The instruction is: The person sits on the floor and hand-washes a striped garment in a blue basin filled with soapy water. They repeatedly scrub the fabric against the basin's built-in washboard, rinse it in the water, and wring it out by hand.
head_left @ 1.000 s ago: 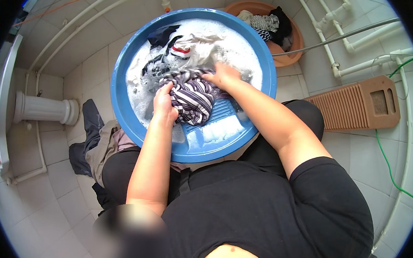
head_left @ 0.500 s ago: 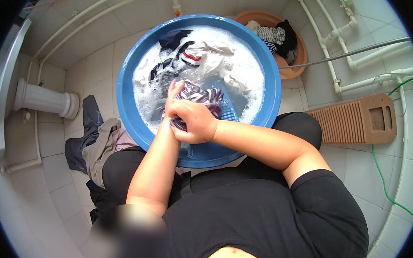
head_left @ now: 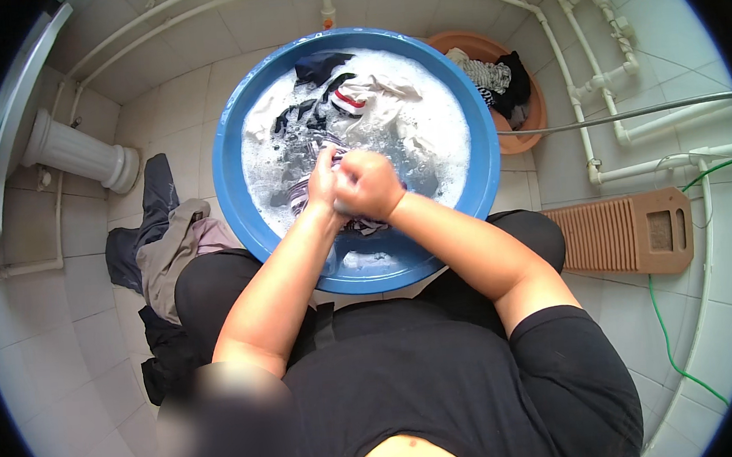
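Note:
In a big blue basin (head_left: 227,162) of foamy water, a purple-and-white striped garment (head_left: 300,196) lies partly in the water, with folds showing on both sides of my hands. My left hand (head_left: 324,180) is closed on it, thumb up. Pressed against that hand, my right hand (head_left: 370,182) makes a fist around the cloth; most of what it grips is hidden. Beyond them float a white garment (head_left: 382,96) with a red-and-black trimmed edge and dark cloth (head_left: 321,66), both half under suds.
A ridged brown washboard (head_left: 621,232) lies on the tiles at my right. Behind it to the right, an orange basin (head_left: 455,42) holds black and patterned clothes. Dark and beige clothes (head_left: 167,242) lie at my left near a white pedestal (head_left: 80,151). White pipes (head_left: 584,128) line the walls.
My hands have moved slightly right, with the striped garment lower and more spread in the water. The blue ridged surface seen beside it before is now covered or out of sight.

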{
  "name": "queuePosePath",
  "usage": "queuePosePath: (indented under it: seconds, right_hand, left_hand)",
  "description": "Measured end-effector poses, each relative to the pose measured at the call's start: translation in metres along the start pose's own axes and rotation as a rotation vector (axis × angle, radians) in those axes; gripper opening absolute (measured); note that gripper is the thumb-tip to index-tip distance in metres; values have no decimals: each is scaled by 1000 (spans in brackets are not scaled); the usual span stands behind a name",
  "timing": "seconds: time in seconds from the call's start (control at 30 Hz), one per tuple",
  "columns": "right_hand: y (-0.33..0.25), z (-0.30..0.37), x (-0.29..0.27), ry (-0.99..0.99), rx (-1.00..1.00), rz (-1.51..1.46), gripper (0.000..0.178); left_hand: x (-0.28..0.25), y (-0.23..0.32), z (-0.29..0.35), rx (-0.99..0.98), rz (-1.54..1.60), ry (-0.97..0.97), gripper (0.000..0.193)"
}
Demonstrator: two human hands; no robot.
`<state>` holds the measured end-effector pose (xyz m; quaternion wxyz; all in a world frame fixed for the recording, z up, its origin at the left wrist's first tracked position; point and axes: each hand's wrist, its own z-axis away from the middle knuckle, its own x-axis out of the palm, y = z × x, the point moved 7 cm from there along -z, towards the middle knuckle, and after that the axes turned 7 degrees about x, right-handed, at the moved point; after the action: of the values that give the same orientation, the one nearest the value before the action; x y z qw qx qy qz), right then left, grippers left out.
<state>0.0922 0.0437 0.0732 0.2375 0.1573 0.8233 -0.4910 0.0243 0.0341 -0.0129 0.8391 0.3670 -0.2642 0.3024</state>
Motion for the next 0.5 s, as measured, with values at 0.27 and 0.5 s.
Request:
queuePosePath:
  seconds: [0.27,0.5]
  right_hand:
    - [140,-6,-25,-184,745,-46,51]
    - [130,-1,-29,-336,734,559,51]
  left_hand:
    - [-8,40,-6,445,36,182,26]
    - [-38,36,-27,564,-382,241,58]
